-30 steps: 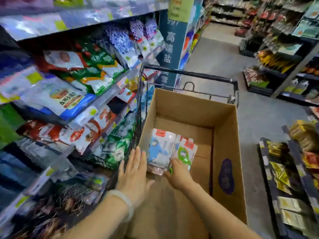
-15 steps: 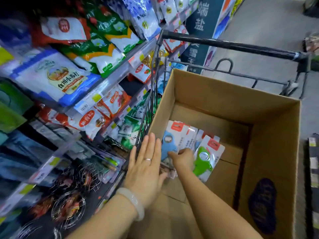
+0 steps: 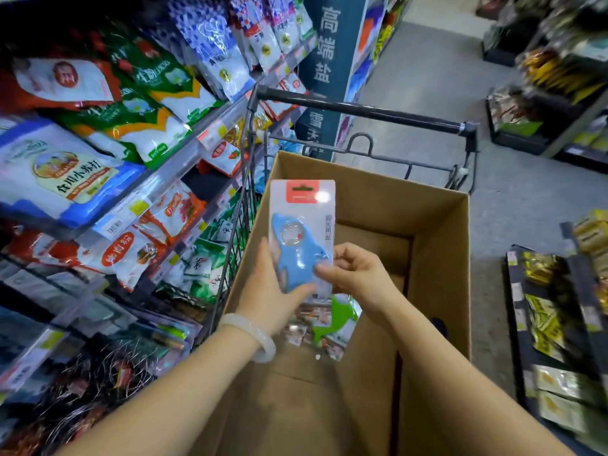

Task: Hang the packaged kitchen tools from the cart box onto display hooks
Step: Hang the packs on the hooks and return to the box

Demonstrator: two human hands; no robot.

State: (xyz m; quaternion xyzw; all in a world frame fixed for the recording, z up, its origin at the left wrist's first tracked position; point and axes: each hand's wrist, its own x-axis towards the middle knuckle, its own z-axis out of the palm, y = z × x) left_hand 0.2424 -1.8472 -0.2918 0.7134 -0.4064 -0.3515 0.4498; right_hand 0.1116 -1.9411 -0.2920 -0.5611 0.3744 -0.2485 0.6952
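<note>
A blue tool in a clear blister pack is held upright above the open cardboard box in the cart. The left hand grips the pack along its left edge and lower corner, thumb across the front near the bottom. The right hand pinches the right edge, with its thumb pressed on the blue tool and its fingers curled behind.

The pack is judged to be light, with a thin card back and a glossy plastic front that could slip and would bend if squeezed in the middle. It is best taken by the side edges or the lower half, so that the red header is left free.

The long axis runs near to far, almost vertical in the view. The red header with its hang hole points to the far side and the tool's tail points toward the person. The printed face is turned toward the camera.

A second pack with a green tool lies lower in the box, partly hidden behind the wrists. No display hook can be made out.
</note>
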